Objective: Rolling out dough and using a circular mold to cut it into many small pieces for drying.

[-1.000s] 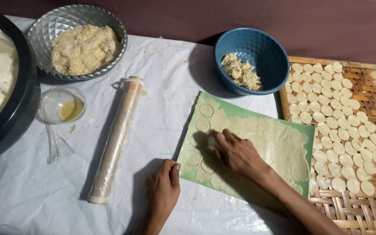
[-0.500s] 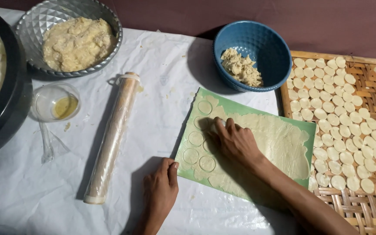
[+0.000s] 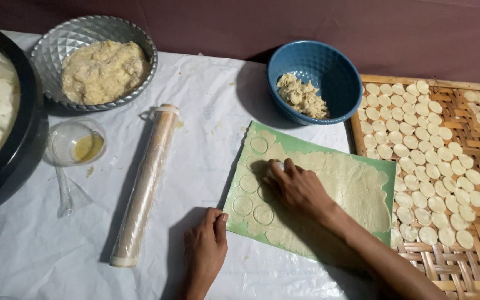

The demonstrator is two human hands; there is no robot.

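Note:
A thin sheet of pale dough (image 3: 351, 186) lies on a green mat (image 3: 301, 145). Several round discs are cut along the mat's left side. My right hand (image 3: 295, 186) presses a small round cutter (image 3: 279, 165) into the dough near the upper left; only the cutter's rim shows under my fingers. My left hand (image 3: 206, 247) rests flat on the white cloth, its thumb against the mat's lower left corner, holding nothing.
A wrapped rolling pin (image 3: 145, 180) lies left of the mat. A woven bamboo tray (image 3: 473, 266) with several cut discs sits at right. A blue bowl (image 3: 329, 69) with dough scraps, a silver bowl (image 3: 51, 55) of dough, a small oil cup (image 3: 79, 143) and a black pan (image 3: 26, 144) stand behind and left.
My right hand has moved up the dough's left side, leaving more cut circles below it. My left hand has stayed by the mat's corner.

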